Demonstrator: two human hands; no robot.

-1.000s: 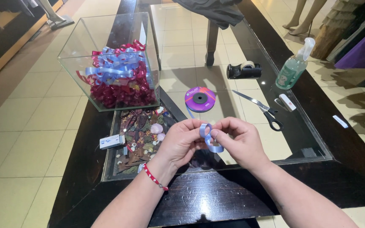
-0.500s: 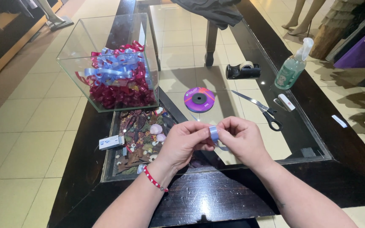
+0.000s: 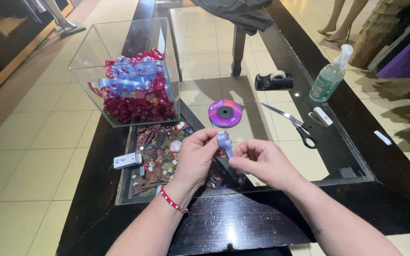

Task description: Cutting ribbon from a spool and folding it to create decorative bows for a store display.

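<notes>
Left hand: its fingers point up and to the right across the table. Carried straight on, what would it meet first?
The left hand already pinches the blue ribbon loop. Beyond that, the purple ribbon spool lies roughly in line on the glass tabletop. The hand is held above the glass, so it may pass over the spool.

We lose the lower end of the pale blue ribbon strip (image 3: 224,143) behind our hands, our forearms run off the bottom edge, and the dark folded cloth (image 3: 239,13) is cropped at the top.
</notes>
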